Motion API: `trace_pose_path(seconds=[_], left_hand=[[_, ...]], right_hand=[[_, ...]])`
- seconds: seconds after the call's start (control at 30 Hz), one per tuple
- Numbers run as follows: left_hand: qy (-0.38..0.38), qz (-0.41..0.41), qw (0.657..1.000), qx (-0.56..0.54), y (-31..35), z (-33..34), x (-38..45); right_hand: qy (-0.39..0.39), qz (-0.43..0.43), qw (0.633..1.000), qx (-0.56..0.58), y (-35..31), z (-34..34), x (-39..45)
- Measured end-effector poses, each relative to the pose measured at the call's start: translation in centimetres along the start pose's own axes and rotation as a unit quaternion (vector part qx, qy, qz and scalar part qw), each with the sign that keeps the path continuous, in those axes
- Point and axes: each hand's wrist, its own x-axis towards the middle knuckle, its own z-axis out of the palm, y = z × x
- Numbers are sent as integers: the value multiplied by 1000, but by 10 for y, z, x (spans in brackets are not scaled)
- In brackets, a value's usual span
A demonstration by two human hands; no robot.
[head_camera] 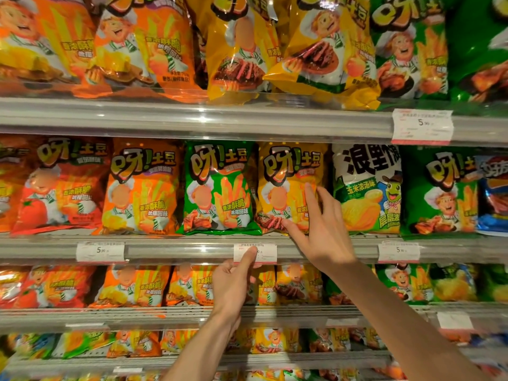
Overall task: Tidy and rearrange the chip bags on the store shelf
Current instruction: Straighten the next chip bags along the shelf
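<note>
Several tiers of store shelf (pixel 192 116) fill the view, each packed with chip bags standing upright in rows. On the middle tier, from left to right, stand a red bag (pixel 59 185), an orange bag (pixel 143 188), a green bag (pixel 218 188), a yellow bag (pixel 288 182) and a white corn bag (pixel 367 188). The right hand (pixel 321 229) is spread open on the yellow bag's front, thumb at its lower edge, fingers on its right side, not closed around it. The left hand (pixel 233 281) is loosely curled, index finger touching the price tag (pixel 255 253) on the rail just below the yellow bag
</note>
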Motion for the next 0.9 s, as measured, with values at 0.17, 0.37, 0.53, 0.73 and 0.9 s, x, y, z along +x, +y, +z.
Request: trace_pose_path(seconds=[0.17, 0.37, 0.53, 0.73, 0.9], left_hand=[[2, -1, 1000, 11, 2, 0, -2], [9, -8, 1000, 26, -1, -3, 0], [-12, 10, 999, 33, -5, -7, 5], [-98, 173, 956, 213, -27, -41, -4], [-145, 294, 825, 461, -40, -74, -27]], right_hand=[[7, -3, 1000, -3, 1, 3, -1], [8, 2, 1000, 6, 1, 6, -5], [7, 20, 999, 34, 0, 13, -24], [-6, -12, 997, -72, 13, 20, -79], [-57, 20, 997, -55, 28, 38, -150]])
